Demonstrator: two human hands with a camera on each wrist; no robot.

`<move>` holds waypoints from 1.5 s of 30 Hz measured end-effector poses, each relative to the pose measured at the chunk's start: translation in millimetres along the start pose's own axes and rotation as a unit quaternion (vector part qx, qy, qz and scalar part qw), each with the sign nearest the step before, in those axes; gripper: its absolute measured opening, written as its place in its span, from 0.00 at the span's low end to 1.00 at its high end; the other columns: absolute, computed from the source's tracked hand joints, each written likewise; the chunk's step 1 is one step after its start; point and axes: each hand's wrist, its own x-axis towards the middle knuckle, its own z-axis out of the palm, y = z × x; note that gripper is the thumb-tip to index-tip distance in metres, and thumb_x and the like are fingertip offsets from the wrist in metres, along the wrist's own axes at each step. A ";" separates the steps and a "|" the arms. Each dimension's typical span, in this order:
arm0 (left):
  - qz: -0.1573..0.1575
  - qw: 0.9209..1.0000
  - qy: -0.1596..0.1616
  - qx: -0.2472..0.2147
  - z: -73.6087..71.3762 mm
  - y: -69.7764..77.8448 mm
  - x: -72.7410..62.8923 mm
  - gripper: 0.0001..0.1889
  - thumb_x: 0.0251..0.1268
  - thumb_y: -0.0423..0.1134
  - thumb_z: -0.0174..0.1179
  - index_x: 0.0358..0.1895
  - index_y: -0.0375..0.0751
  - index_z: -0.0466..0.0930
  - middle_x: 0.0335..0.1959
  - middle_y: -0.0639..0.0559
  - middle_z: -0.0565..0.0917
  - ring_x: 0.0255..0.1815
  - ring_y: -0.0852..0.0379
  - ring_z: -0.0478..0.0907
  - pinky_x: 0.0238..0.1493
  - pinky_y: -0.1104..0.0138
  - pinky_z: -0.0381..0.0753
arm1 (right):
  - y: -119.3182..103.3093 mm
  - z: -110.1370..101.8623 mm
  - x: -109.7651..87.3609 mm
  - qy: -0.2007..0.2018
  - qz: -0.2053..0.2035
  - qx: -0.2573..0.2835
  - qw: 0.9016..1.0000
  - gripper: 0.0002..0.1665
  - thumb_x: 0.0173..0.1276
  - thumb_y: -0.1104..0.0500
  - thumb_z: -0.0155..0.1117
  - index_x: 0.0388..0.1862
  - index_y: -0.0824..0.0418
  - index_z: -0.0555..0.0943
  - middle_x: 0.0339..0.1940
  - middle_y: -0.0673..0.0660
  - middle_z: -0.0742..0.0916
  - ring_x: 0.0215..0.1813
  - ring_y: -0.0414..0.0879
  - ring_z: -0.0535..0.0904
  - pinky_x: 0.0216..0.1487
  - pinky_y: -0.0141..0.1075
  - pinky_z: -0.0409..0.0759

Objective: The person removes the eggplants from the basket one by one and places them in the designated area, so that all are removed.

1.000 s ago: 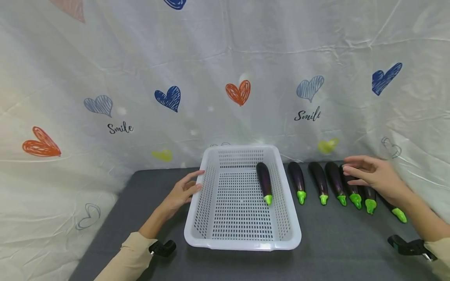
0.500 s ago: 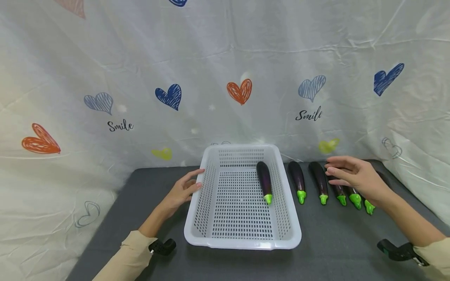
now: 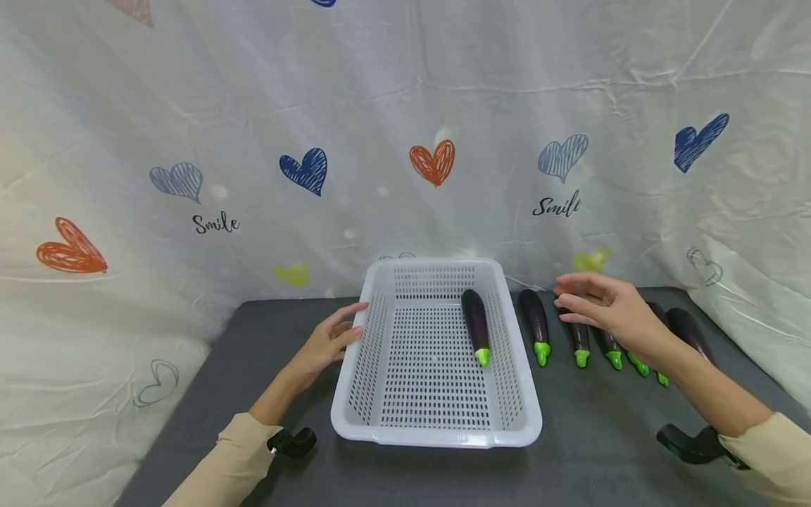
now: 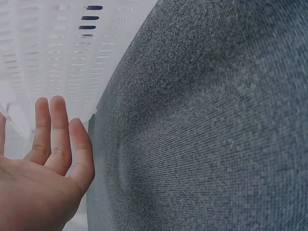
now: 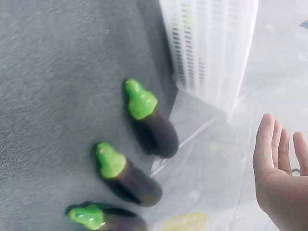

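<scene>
A white perforated plastic basket (image 3: pixel 437 438) stands on the dark table, with one eggplant (image 3: pixel 476 324) lying along its right side. At the basket's left rim, my left hand (image 3: pixel 317 353) rests its fingertips with the fingers loosely extended; the left wrist view shows those fingers (image 4: pixel 58 125) beside the slotted wall. My right hand (image 3: pixel 611 310) hovers over a row of eggplants to the basket's right, its fingers relaxed and holding nothing. It covers the upper part of an eggplant (image 3: pixel 581 343). Another eggplant (image 3: pixel 535 318) lies nearest the basket, green stem toward me.
Farther right, several more eggplants continue the row, such as one eggplant (image 3: pixel 687 329) partly behind my right forearm. A pale curtain (image 3: pixel 355 225) printed with hearts hangs at the table's back edge. Dark grey cloth covers the table (image 3: pixel 589 436).
My right hand has moved left above the row, from the eggplants farther right toward those nearer the basket. My left hand and the basket have stayed in place.
</scene>
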 end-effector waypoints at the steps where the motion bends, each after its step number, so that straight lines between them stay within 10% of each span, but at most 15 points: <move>1: -0.001 1.000 -0.001 -0.001 -0.2 -0.2 0.1 0.29 0.79 0.42 0.57 0.79 0.54 0.62 0.63 0.34 0.75 0.57 0.41 0.78 0.49 0.47 0.82 | -1.6 1.2 1.3 -0.002 0.000 -0.007 1.000 0.27 0.78 0.58 0.62 0.68 0.72 0.70 0.62 0.62 0.79 0.57 0.44 0.81 0.51 0.43 0.82; 45: 0.004 1.000 -0.003 -0.002 -0.2 2.6 -1.3 0.30 0.79 0.42 0.58 0.79 0.52 0.61 0.61 0.34 0.75 0.56 0.41 0.78 0.49 0.47 0.82 | -20.2 64.1 106.5 -0.047 0.051 0.042 0.997 0.29 0.73 0.57 0.68 0.66 0.72 0.73 0.62 0.68 0.78 0.66 0.65 0.73 0.59 0.44 0.78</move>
